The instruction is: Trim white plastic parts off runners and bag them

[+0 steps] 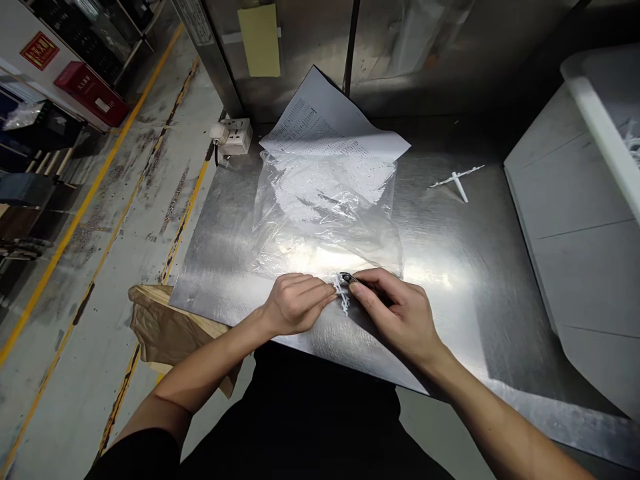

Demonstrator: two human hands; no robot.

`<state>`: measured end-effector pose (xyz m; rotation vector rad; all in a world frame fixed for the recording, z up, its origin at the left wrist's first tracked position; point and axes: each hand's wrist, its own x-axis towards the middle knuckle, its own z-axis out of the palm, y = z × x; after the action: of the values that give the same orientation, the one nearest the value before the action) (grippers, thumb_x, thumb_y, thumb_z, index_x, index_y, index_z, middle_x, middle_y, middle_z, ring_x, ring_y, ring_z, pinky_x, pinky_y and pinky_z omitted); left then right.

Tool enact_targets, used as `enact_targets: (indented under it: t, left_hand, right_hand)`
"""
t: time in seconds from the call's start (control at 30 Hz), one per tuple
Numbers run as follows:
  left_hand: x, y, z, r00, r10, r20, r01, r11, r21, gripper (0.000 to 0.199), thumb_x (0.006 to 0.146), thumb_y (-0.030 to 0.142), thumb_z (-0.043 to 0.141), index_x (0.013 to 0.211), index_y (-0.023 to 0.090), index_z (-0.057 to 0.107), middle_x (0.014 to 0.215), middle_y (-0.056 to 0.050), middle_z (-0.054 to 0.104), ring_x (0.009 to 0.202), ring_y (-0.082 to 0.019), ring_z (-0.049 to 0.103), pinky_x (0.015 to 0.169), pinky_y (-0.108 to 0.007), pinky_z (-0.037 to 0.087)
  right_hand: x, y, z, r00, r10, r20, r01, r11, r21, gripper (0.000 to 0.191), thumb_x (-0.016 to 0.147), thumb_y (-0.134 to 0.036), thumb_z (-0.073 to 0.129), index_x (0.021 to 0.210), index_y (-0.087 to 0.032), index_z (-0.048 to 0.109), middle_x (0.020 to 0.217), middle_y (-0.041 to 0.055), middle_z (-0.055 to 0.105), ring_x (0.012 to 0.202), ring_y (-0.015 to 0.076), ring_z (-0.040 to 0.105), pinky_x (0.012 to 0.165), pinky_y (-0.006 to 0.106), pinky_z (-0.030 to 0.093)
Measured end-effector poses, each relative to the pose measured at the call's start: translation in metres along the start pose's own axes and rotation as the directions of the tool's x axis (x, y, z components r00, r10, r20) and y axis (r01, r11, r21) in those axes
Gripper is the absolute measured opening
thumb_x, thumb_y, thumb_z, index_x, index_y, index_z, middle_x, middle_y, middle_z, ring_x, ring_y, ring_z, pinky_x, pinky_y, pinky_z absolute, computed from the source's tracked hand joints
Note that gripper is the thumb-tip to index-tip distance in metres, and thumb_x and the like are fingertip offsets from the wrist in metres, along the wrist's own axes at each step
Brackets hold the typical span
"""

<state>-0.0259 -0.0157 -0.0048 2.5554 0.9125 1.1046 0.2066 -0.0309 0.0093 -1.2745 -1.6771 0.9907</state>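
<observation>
Near the front edge of the metal table, my left hand [299, 303] pinches a small white plastic sprue [345, 303] with little parts along it. My right hand [400, 313] is closed around small dark nippers [354, 279]. Their tip is at the upper end of the sprue; whether the jaws touch it I cannot tell. Just beyond both hands lies a clear plastic bag [325, 243] with many tiny white pieces [305, 190] inside. Another white sprue [460, 185] rests on the table to the right.
A printed sheet [325, 120] lies over the bag's far end, by a metal wall. At the table's [210, 260] far left corner sits a power socket [237, 137] with a plug. A large white bin [565, 220] stands right. A brown paper bag [175, 327] is below the left edge.
</observation>
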Motion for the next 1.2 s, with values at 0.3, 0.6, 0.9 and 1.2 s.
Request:
enact_targets:
  t: [0.3, 0.6, 0.9, 1.2]
  left_hand:
    - [0.0002, 0.0, -0.0006, 1.0, 0.001, 0.014, -0.001, 1.0, 0.024, 0.016, 0.112, 0.016, 0.061, 0.1, 0.017, 0.072, 0.081, -0.002, 0.08, 0.069, -0.015, 0.076, 0.063, -0.028, 0.055]
    - [0.0008, 0.0006, -0.0004, 0.999, 0.036, 0.009, -0.036, 0.998, 0.059, 0.018, 0.11, 0.012, 0.06, 0.097, 0.017, 0.071, 0.079, -0.001, 0.077, 0.066, -0.014, 0.072, 0.06, -0.028, 0.051]
    - [0.001, 0.0004, -0.0012, 1.0, -0.017, 0.018, 0.016, 0.998, 0.055, 0.023, 0.113, 0.018, 0.059, 0.094, 0.017, 0.072, 0.077, -0.002, 0.077, 0.066, -0.014, 0.073, 0.061, -0.027, 0.053]
    - [0.0023, 0.0005, -0.0022, 1.0, -0.017, 0.022, 0.016, 0.999, 0.028, 0.021, 0.113, 0.018, 0.061, 0.093, 0.017, 0.07, 0.076, -0.001, 0.076, 0.064, -0.014, 0.072, 0.061, -0.028, 0.051]
  right_hand:
    - [-0.0017, -0.0049, -0.003, 0.994, -0.076, 0.074, 0.074, 0.997, 0.032, 0.012, 0.11, -0.034, 0.071, 0.107, -0.024, 0.076, 0.081, 0.0002, 0.076, 0.066, 0.0175, 0.069, 0.061, 0.032, 0.052]
    - [-0.0009, -0.0071, -0.001, 0.993, -0.07, 0.092, 0.068, 0.997, 0.027, 0.013, 0.111, -0.034, 0.069, 0.107, -0.024, 0.075, 0.08, 0.0003, 0.075, 0.065, 0.0168, 0.067, 0.059, 0.031, 0.05]
    - [0.0014, -0.0098, -0.0038, 0.984, -0.151, 0.096, 0.152, 0.988, -0.011, 0.012, 0.111, -0.034, 0.068, 0.109, -0.025, 0.076, 0.077, 0.0003, 0.073, 0.062, 0.0177, 0.065, 0.062, 0.033, 0.054]
    - [0.0021, -0.0085, -0.0075, 0.969, -0.223, 0.103, 0.229, 0.972, -0.053, 0.011, 0.111, -0.031, 0.068, 0.11, -0.024, 0.076, 0.075, -0.0004, 0.071, 0.058, 0.0157, 0.06, 0.06, 0.032, 0.05]
